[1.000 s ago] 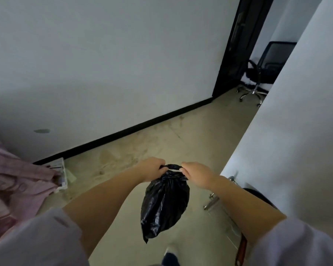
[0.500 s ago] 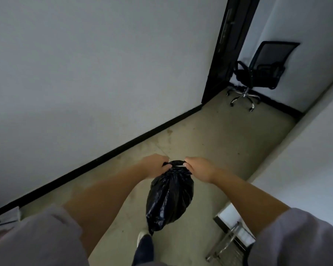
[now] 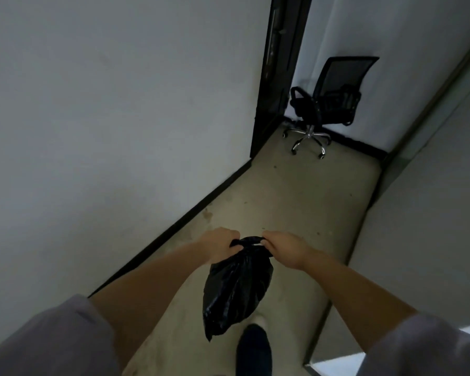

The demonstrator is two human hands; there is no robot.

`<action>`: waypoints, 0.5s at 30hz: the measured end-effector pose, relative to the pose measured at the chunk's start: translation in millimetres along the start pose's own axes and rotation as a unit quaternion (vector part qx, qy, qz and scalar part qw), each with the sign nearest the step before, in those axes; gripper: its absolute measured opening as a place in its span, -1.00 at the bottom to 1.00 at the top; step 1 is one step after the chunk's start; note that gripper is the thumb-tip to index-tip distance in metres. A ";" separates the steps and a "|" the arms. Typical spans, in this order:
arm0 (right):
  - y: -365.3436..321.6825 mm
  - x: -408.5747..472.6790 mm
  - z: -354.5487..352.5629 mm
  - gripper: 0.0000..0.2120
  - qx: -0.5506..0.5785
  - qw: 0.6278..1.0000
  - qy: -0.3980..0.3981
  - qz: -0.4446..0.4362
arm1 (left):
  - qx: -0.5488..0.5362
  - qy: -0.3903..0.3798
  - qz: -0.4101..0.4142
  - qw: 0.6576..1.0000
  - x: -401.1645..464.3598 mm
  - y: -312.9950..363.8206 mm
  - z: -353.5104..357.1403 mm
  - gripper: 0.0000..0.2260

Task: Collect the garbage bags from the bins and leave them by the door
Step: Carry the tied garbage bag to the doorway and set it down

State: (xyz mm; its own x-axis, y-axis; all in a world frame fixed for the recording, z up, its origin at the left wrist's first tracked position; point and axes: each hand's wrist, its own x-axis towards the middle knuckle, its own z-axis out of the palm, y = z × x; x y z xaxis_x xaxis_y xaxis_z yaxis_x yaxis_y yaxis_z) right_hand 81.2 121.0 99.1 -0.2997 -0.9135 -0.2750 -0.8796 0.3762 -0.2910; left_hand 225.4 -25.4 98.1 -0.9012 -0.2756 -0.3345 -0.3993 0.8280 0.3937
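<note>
A small black garbage bag (image 3: 235,291) hangs in front of me above the floor. My left hand (image 3: 221,245) grips the gathered neck of the bag on its left side. My right hand (image 3: 284,249) pinches the neck on its right side, and a short stretch of twisted plastic runs between the two hands. A dark door frame (image 3: 276,74) stands ahead at the end of the left wall.
I stand in a narrow corridor with a white wall (image 3: 120,118) on the left and a pale partition (image 3: 432,213) on the right. A black office chair (image 3: 329,101) on castors stands at the far end by the door frame. My dark trouser leg and shoe (image 3: 254,346) show below the bag.
I have walked forward along the corridor; the chair and door frame are nearer and fully in view. The pink cloth at left and the rack at lower right have dropped out of view. Both hands keep their hold on the bag.
</note>
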 end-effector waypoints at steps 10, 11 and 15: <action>128.8 160.4 -96.3 -0.71 -0.003 1.000 -0.004 -0.006 | -0.012 0.006 -0.035 0.999 211.3 -9.6 -87.4 -0.79; 139.6 174.5 -103.8 -0.71 -0.001 1.000 -0.005 -0.006 | -0.012 0.005 -0.039 0.999 228.8 -10.5 -95.2 -0.78; 176.5 230.2 -126.7 -0.71 0.007 1.000 -0.010 -0.004 | -0.023 0.003 -0.051 0.998 298.2 -21.0 -120.7 -0.75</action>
State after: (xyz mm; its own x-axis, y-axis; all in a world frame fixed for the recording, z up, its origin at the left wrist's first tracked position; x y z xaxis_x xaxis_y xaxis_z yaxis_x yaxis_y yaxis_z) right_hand -189.8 -42.5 100.5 -0.2849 -0.9132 -0.2912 -0.8770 0.3710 -0.3053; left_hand -55.3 -184.0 93.5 -0.8564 -0.3605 -0.3697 -0.4962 0.7726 0.3960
